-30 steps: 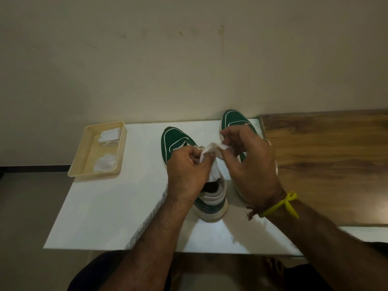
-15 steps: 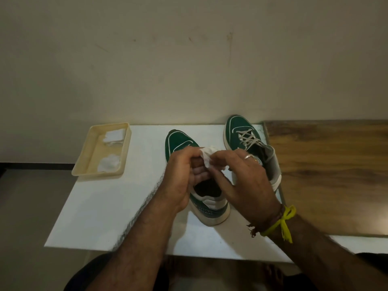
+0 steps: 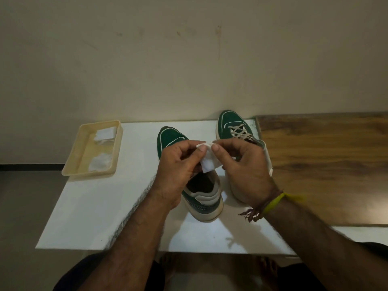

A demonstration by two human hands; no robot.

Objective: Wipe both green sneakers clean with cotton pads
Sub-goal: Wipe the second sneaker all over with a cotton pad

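Observation:
Two green sneakers with white soles stand on the white table (image 3: 100,211), toes toward the wall. The left sneaker (image 3: 201,198) is partly hidden behind my hands; the right sneaker (image 3: 233,124) shows its laces. Both hands hold one white cotton pad (image 3: 209,162) above the left sneaker's opening. My left hand (image 3: 178,171) pinches the pad's top left edge. My right hand (image 3: 245,166) pinches the top right edge, thumb against thumb. The pad hangs flat between them.
A cream plastic tray (image 3: 84,152) at the table's back left holds two more white cotton pads (image 3: 105,133). A wooden board (image 3: 327,164) lies to the right of the sneakers. A plain wall rises right behind the table.
The crumpled pad has been spread out flat between my two hands. My right hand has shifted right, uncovering the right sneaker's laces.

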